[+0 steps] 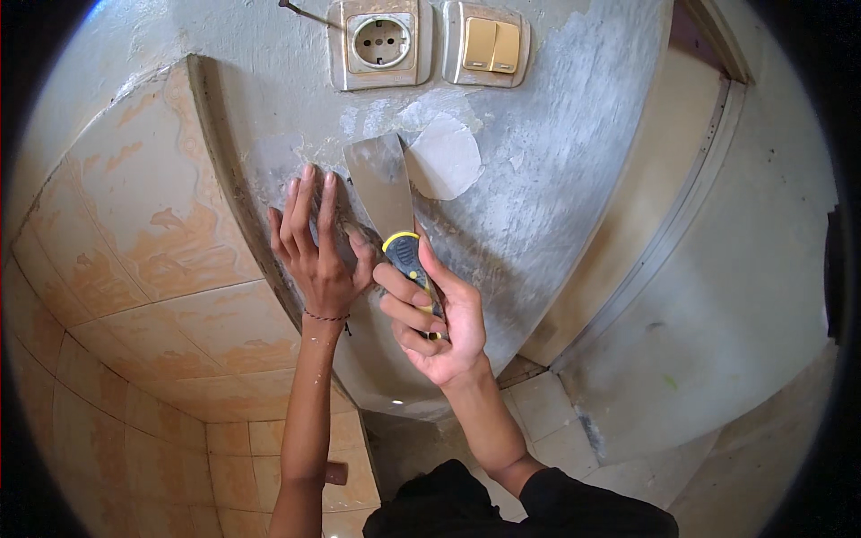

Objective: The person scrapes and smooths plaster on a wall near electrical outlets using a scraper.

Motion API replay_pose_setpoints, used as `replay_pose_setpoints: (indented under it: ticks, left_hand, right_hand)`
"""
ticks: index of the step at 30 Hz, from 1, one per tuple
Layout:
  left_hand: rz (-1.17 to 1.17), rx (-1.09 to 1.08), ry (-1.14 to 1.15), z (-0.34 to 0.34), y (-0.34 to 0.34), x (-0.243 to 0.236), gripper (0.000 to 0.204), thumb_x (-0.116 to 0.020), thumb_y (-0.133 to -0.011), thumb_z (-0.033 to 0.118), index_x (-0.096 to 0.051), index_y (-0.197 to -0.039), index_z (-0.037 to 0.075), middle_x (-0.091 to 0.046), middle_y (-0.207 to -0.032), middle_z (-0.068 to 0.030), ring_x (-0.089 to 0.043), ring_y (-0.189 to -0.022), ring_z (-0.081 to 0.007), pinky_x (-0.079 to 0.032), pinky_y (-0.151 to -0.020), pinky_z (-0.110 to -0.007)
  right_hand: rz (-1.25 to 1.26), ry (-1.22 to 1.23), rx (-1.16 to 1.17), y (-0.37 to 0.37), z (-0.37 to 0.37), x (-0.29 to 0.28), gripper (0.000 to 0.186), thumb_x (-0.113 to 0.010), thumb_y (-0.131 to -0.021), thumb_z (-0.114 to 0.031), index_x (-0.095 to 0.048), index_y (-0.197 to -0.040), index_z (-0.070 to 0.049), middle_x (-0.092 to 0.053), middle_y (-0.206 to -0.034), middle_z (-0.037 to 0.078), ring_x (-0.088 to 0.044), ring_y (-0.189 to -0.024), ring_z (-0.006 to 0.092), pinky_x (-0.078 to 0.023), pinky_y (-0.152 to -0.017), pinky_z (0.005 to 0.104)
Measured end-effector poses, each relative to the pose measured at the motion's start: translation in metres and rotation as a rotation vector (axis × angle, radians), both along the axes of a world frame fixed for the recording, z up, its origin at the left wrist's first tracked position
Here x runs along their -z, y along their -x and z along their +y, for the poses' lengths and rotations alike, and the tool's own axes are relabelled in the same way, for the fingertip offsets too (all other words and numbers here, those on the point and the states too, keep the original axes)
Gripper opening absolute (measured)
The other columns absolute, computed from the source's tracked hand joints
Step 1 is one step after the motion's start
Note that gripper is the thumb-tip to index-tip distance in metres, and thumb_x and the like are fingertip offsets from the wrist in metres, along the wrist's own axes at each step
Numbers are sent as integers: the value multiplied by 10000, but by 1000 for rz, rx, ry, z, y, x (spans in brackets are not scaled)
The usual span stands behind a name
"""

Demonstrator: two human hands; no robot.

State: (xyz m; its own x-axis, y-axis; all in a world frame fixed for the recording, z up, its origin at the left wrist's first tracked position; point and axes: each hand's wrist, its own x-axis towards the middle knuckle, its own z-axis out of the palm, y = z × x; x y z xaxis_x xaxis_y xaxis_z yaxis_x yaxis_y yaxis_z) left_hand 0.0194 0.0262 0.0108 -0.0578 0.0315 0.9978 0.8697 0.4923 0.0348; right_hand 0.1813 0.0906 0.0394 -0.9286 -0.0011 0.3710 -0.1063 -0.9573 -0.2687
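Observation:
My right hand (pixel 446 318) is closed around the black and yellow handle of a putty knife (pixel 383 184). Its wide metal blade points up the wall, and the blade's top corner is beside a pale, rounded bare patch (pixel 445 158) in the grey paint. My left hand (pixel 318 247) lies against the wall (pixel 538 179) to the left of the blade, fingers stretched upward and holding nothing. A thin dark cord bracelet circles the left wrist. Around the patch the paint is scuffed and flaking.
Above the patch are a wall socket (pixel 380 42) and a double light switch (pixel 491 45). A nail (pixel 300 11) sticks out near the socket. Orange-patterned tiles (pixel 161 197) with a raised edge cover the wall at left. At right stand a doorway and a pale door (pixel 691 314).

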Motion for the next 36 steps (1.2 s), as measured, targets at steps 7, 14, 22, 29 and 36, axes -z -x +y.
replay_pose_setpoints:
  ticks: [7,14,22,29,36]
  left_hand:
    - [13,17,-7,1,-2,-2,643,-545,-830,233,-520,-1460,104,-471,-1524,-115,-406,-1432,-271,-199,-1201,-487]
    - [6,13,-13,0,-1,-2,650,-553,-820,218,-520,-1460,104,-477,-1520,-117,-410,-1430,-271,-199,-1201,-488]
    - [2,29,-22,2,-3,-2,659,-562,-809,211,-525,-1458,104,-482,-1517,-110,-410,-1432,-266,-194,-1207,-481]
    - [7,35,-21,0,-1,-2,658,-561,-811,214,-524,-1458,102,-479,-1522,-111,-406,-1436,-266,-193,-1207,-480]
    - [7,24,-11,0,-1,-1,658,-559,-812,212,-524,-1459,102,-475,-1524,-113,-408,-1432,-272,-193,-1206,-482]
  right_hand:
    - [14,-15,4,1,3,3,271,-368,-1111,-347,-472,-1070,-100,-340,-750,3,-275,-474,41,-160,-297,177]
    - [43,71,-78,2,4,-1,325,-360,-1112,-346,-435,-1014,-45,-340,-752,16,-282,-471,53,-169,-290,187]
    - [49,153,-139,-1,5,-3,331,-349,-1114,-342,-424,-1008,-38,-342,-761,20,-284,-473,53,-175,-292,185]
    - [40,127,-112,-1,4,-1,310,-344,-1116,-332,-447,-1058,-46,-345,-765,18,-286,-480,49,-179,-297,178]
    - [11,116,-88,-1,3,-7,316,-340,-1117,-334,-448,-1044,-46,-341,-759,18,-284,-477,52,-182,-296,179]
